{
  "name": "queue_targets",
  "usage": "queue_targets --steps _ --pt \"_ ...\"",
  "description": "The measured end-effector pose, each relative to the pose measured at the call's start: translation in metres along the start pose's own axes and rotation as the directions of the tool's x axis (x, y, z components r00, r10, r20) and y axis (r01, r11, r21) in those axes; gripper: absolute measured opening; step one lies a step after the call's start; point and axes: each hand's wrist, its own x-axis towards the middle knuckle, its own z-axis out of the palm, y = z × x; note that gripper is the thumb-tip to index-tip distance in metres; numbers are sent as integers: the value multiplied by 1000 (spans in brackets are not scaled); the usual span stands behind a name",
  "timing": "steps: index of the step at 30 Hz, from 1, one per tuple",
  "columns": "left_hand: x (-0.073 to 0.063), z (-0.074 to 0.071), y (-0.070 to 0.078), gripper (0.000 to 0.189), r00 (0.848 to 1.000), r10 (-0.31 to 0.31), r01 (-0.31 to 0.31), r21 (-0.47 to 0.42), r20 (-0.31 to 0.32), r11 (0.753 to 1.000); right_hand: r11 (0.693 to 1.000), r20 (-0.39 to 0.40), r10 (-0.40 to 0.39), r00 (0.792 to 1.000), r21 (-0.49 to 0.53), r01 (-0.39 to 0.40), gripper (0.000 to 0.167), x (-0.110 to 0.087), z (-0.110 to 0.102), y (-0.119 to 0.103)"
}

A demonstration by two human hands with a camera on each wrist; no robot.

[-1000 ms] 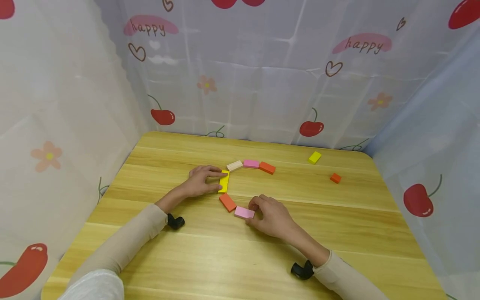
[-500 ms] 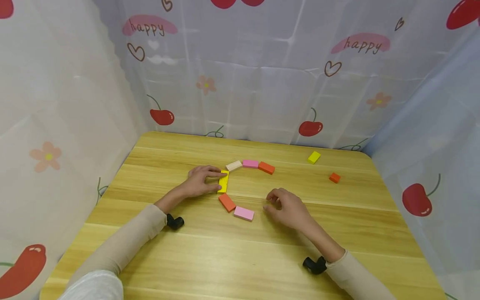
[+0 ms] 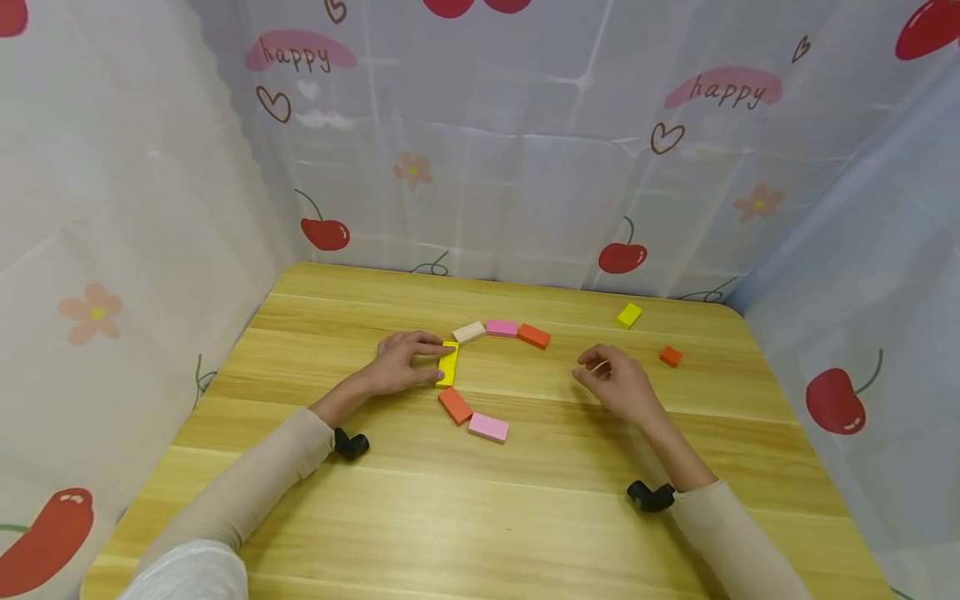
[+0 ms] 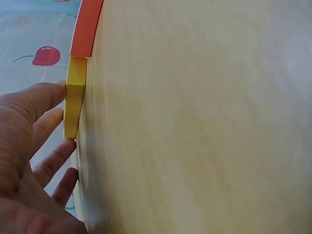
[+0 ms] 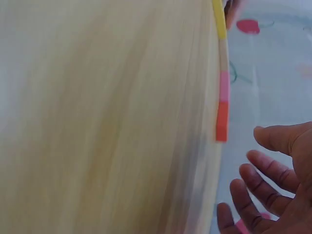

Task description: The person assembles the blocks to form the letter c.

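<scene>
My left hand (image 3: 397, 363) lies at the left side of a yellow wooden block (image 3: 447, 365), its fingers fairly straight and their tips touching it. In the left wrist view, the fingertips meet the edge of the yellow block (image 4: 75, 97). An orange block (image 3: 455, 406) and a pink block (image 3: 489, 427) continue the curve toward the person. From the far end, a pale wood block (image 3: 469, 332), another pink block (image 3: 502, 328) and a red-orange block (image 3: 534, 336) arc rightward. My right hand (image 3: 618, 383) hovers right of the curve, fingers loosely bent and holding nothing.
A loose yellow block (image 3: 629, 315) lies at the back right of the wooden table (image 3: 420, 517). A small orange block (image 3: 671, 357) is nearer the right hand. Curtains (image 3: 480, 200) printed with cherries enclose the table's back and sides.
My right hand has let go of the near pink block and moved right and away from the person, toward the loose blocks. The left hand and the curve of blocks have stayed put.
</scene>
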Motion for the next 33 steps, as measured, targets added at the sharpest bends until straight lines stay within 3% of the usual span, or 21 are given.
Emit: queue_targets --steps 7,14,20,25,28,33 --pt "1 0 -1 53 1000 1 -1 12 4 1000 1000 -53 5 999 20 -4 33 14 -16 28" --pt "2 1 -4 51 1000 -12 13 6 -6 1000 999 -52 19 998 51 -17 35 38 -33 40" --pt "2 1 -2 50 1000 -7 7 6 -7 1000 999 -66 -52 997 -21 50 30 56 -44 58" --pt "3 0 -1 51 1000 6 -6 12 -6 1000 990 -88 -82 993 -120 71 43 73 -57 76" --pt "3 1 -1 51 1000 14 -14 20 -6 1000 985 -67 -62 996 -166 50 48 81 -65 85" --pt "1 0 -1 52 1000 1 -1 24 -11 1000 978 35 -18 999 -207 25 52 94 -72 93"
